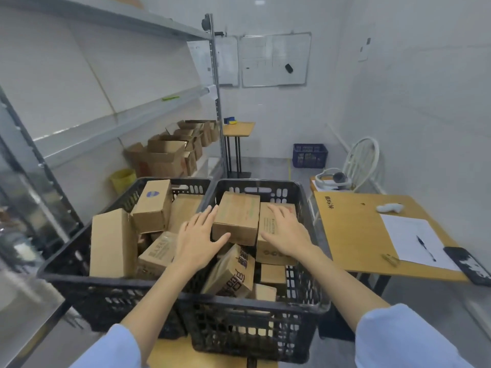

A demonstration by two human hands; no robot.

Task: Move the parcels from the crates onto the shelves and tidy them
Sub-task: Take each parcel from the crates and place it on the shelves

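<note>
Many brown cardboard parcels [236,217], askew

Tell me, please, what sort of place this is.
Probably a small parcel storeroom or mailroom. Two black crates are full of cardboard parcels, metal shelves run along the left wall, and a whiteboard hangs on the far wall.

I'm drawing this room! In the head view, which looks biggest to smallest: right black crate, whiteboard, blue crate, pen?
1. right black crate
2. whiteboard
3. blue crate
4. pen
The blue crate is far back, so it may really be bigger than it looks.
</note>
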